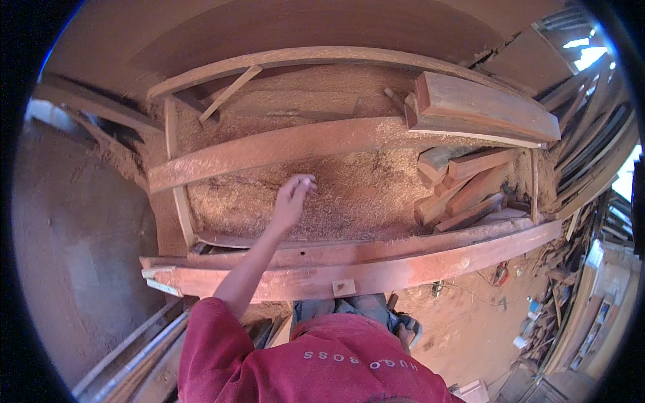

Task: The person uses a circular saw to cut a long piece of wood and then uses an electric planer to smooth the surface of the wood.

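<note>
Above the sawdust-covered middle of the workbench, my left hand (294,193) is raised with its fingers curled together. A pale spot shows at the fingertips, and whether it is a held thing I cannot make out. My right hand (406,335) hangs low beside my right hip, partly hidden by my body. It is closed around a dark grey, curved object (414,327) whose kind does not show. In front of me a long reddish plank (289,283) lies along the bench's near edge. A small pale square wood block (343,287) sits against it near my waist.
A long board (269,148) crosses the bench frame. Thick timber beams (484,104) lie at the far right, with several short wood offcuts (474,185) piled below them. Long planks lean at the right wall. A red object (500,274) and a cable lie on the dusty floor.
</note>
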Demonstrator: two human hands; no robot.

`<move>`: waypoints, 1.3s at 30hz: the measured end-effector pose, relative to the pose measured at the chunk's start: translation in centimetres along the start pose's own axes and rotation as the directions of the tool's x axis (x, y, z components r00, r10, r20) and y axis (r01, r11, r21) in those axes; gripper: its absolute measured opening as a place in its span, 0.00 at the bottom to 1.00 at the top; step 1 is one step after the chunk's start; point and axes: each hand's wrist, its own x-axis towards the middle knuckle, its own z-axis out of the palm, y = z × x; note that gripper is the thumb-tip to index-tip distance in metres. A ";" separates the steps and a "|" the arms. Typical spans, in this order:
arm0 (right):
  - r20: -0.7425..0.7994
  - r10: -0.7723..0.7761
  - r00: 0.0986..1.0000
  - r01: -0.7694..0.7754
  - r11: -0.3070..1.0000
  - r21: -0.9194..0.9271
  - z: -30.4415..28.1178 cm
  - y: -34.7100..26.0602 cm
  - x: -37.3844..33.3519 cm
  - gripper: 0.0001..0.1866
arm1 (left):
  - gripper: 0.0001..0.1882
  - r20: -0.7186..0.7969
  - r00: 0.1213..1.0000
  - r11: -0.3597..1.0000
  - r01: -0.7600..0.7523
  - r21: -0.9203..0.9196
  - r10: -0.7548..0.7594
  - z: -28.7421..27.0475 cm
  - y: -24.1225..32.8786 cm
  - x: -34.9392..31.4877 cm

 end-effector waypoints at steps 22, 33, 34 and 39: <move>0.225 0.079 0.971 -0.137 0.956 0.258 -0.8 -10.6 -1.9 0.30 | 0.51 0.490 0.851 -0.200 -0.521 0.829 -0.189 12.6 -24.2 52.1; 0.260 0.013 0.966 -0.072 0.973 0.219 1.2 -14.0 2.7 0.31 | 0.43 0.633 0.771 0.001 -0.634 0.773 -0.068 11.2 -28.1 53.3; 0.255 0.014 0.967 -0.073 0.972 0.222 1.2 -14.0 2.5 0.31 | 0.43 0.649 0.757 -0.029 -0.652 0.758 -0.076 11.3 -28.0 52.1; 0.239 0.008 0.971 -0.066 0.969 0.237 1.3 -13.5 1.7 0.31 | 0.65 0.674 0.728 -0.112 -0.685 0.720 -0.126 9.0 -21.3 46.5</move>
